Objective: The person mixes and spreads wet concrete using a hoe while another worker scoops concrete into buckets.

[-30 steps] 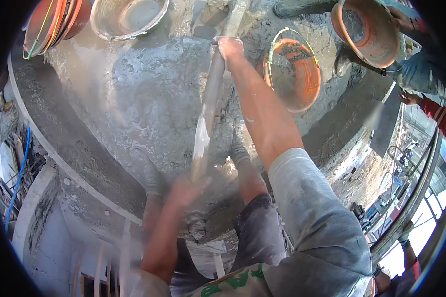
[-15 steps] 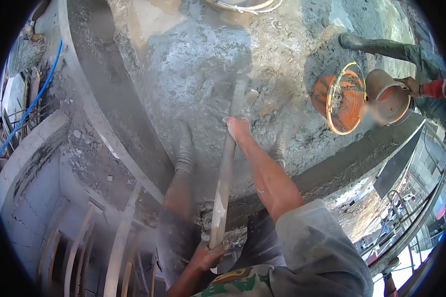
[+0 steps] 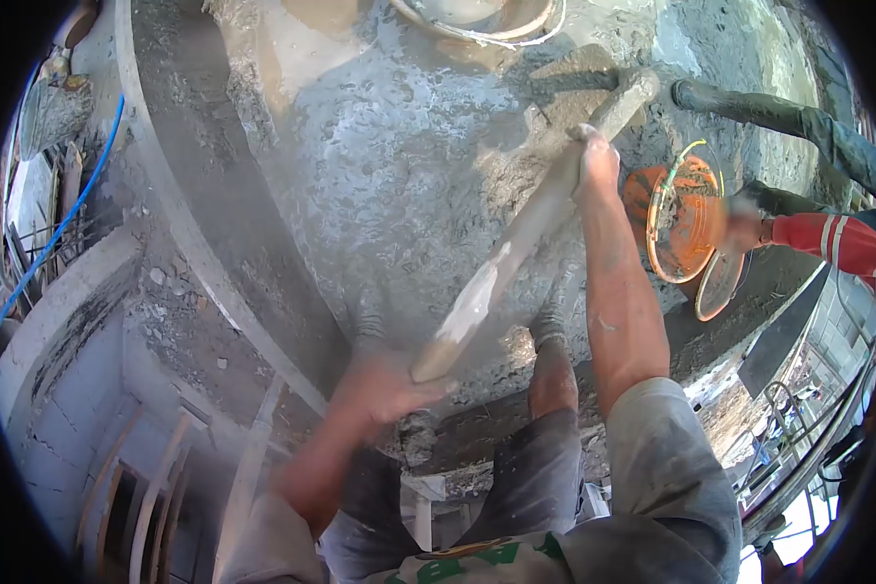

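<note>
Two bare hands hold a long, mud-smeared hoe (image 3: 519, 243) slantwise over a bed of wet cement (image 3: 380, 146). The right grip (image 3: 597, 161) is closed around the upper part of the handle. The left grip (image 3: 389, 384) sits at the butt end, lower and nearer the body; blur hides how far its fingers close, and from here I cannot tell how firmly they hold. Beyond the right grip is what looks like the blade (image 3: 576, 68), caked grey. To the right of that grip, near but apart, an orange bucket (image 3: 686, 238) leans in the cement, a co-worker's hand (image 3: 745, 232) in a red sleeve (image 3: 827, 238) just beside it. Right of the left grip, the worker's own leg (image 3: 555, 378) stands in the cement.

Good handling, as I judge it, calls for fingers wrapped fully around the handle at both ends, since wet wood could slip; the left hand steadying the butt, the right guiding; feet planted; and the blade end kept clear of the bucket and the neighbour's hand.
</note>
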{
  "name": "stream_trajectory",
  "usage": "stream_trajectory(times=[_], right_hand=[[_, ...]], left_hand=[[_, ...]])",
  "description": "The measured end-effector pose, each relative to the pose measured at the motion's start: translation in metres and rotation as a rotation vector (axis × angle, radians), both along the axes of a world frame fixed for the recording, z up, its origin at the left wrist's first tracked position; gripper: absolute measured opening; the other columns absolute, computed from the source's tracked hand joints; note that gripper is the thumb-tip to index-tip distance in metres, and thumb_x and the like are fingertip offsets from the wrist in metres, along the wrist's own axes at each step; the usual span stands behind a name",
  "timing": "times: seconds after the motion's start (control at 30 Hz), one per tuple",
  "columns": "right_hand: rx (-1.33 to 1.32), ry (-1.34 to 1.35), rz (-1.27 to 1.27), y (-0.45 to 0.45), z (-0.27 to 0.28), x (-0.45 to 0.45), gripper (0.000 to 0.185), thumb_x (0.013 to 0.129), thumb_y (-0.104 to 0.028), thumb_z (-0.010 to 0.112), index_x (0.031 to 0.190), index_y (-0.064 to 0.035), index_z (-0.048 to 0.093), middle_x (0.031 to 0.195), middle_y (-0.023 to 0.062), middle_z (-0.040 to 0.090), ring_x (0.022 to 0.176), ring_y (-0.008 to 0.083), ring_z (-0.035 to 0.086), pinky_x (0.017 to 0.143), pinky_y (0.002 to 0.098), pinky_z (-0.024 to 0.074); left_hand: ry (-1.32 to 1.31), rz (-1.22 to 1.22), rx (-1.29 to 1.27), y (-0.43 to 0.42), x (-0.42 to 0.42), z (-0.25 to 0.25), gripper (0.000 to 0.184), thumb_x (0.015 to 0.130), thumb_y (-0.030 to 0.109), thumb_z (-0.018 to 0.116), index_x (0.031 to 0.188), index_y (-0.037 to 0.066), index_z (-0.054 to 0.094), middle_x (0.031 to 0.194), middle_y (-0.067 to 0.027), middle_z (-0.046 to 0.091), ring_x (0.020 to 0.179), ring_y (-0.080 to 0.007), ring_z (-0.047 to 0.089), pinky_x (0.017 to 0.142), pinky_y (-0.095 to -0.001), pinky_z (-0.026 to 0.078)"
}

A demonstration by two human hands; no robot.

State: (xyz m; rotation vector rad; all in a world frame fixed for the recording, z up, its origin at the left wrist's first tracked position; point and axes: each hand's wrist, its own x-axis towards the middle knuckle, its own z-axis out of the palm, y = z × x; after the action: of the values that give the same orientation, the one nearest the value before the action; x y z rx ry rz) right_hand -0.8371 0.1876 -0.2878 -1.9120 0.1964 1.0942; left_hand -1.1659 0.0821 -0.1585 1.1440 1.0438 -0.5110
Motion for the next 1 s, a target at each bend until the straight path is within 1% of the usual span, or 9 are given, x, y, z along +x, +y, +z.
stream_trajectory(times=[0.07,0.27,0.37,0.4,0.5,0.57,0.63,0.77,1.0], right_hand=[[0.080,-0.029,-0.002,0.048,-0.037,0.020,0.025,0.079,-0.019,0.056,0.089,0.0029,0.057,0.077,0.0161,0.056,0.058,0.0286,0.057,0.052,0.0385,0.0501],[-0.017,0.181,0.121,0.059,-0.052,-0.080,0.023,0.081,-0.017,0.053,0.092,0.0033,0.056,0.076,0.0167,0.055,0.057,0.0286,0.056,0.049,0.0386,0.0504],[-0.096,0.207,0.467,0.025,-0.060,-0.110,0.023,0.079,-0.016,0.053,0.090,0.0035,0.057,0.074,0.0162,0.055,0.058,0.0275,0.057,0.047,0.0387,0.0500],[-0.154,0.202,0.568,0.017,-0.064,-0.121,0.022,0.078,-0.015,0.053,0.089,0.0035,0.057,0.073,0.0160,0.055,0.058,0.0270,0.057,0.047,0.0391,0.0499],[-0.167,-0.166,1.150,-0.070,-0.126,-0.149,0.027,0.082,-0.025,0.047,0.088,-0.0080,0.068,0.083,0.0188,0.065,0.078,0.0327,0.065,0.074,0.0414,0.0489],[-0.270,-0.065,1.215,-0.096,-0.117,-0.160,0.029,0.083,-0.028,0.045,0.088,-0.0112,0.068,0.087,0.0164,0.066,0.083,0.0310,0.064,0.084,0.0404,0.0454],[-0.313,0.078,1.222,-0.132,-0.122,-0.183,0.029,0.084,-0.028,0.046,0.089,-0.0091,0.068,0.084,0.0157,0.066,0.079,0.0302,0.064,0.080,0.0417,0.0468],[-0.420,0.533,0.350,-0.181,-0.053,-0.184,0.020,0.078,-0.018,0.056,0.086,-0.0015,0.064,0.070,0.0139,0.060,0.059,0.0284,0.060,0.055,0.0437,0.0521],[-0.441,0.669,0.239,-0.217,-0.044,-0.157,0.013,0.079,-0.019,0.052,0.079,-0.0060,0.053,0.069,0.0115,0.052,0.057,0.0238,0.054,0.048,0.0411,0.0502]], left_hand=[[-0.084,0.327,-0.116,0.069,0.014,-0.019,0.054,0.072,0.048,0.070,0.076,-0.005,0.061,0.061,-0.0074,0.056,0.059,-0.0148,0.053,0.055,-0.0330,0.043],[0.121,0.333,-0.267,0.037,-0.042,0.013,0.052,0.074,0.041,0.070,0.102,-0.002,0.062,0.080,-0.0136,0.063,0.075,-0.0212,0.060,0.067,-0.0343,0.046],[0.220,0.440,-0.580,-0.025,-0.036,0.049,0.051,0.075,0.047,0.069,0.086,-0.002,0.063,0.067,-0.0079,0.058,0.065,-0.0169,0.056,0.061,-0.0329,0.045],[0.150,0.649,-0.474,-0.047,-0.027,0.065,0.035,0.079,0.036,0.067,0.068,0.006,0.054,0.056,0.0019,0.047,0.048,-0.0066,0.042,0.043,-0.0247,0.032],[0.297,0.614,-0.586,-0.085,-0.025,0.090,0.032,0.079,0.035,0.067,0.073,0.006,0.054,0.057,0.0024,0.046,0.048,-0.0070,0.042,0.043,-0.0248,0.032],[0.332,0.786,-0.669,-0.112,-0.007,0.104,0.034,0.079,0.036,0.066,0.073,0.005,0.055,0.057,0.0023,0.047,0.049,-0.0074,0.042,0.043,-0.0254,0.032],[0.304,0.846,-0.666,-0.139,-0.007,0.124,0.035,0.079,0.038,0.066,0.073,0.005,0.055,0.058,0.0023,0.047,0.049,-0.0077,0.042,0.043,-0.0258,0.033],[0.422,0.731,-0.722,-0.151,0.000,0.150,0.039,0.079,0.040,0.065,0.071,0.004,0.056,0.059,0.0002,0.050,0.050,-0.0077,0.044,0.046,-0.0257,0.034],[0.482,0.522,-0.747,-0.111,0.041,0.190,0.045,0.078,0.043,0.065,0.088,0.000,0.057,0.068,-0.0026,0.055,0.063,-0.0111,0.052,0.055,-0.0282,0.040]])
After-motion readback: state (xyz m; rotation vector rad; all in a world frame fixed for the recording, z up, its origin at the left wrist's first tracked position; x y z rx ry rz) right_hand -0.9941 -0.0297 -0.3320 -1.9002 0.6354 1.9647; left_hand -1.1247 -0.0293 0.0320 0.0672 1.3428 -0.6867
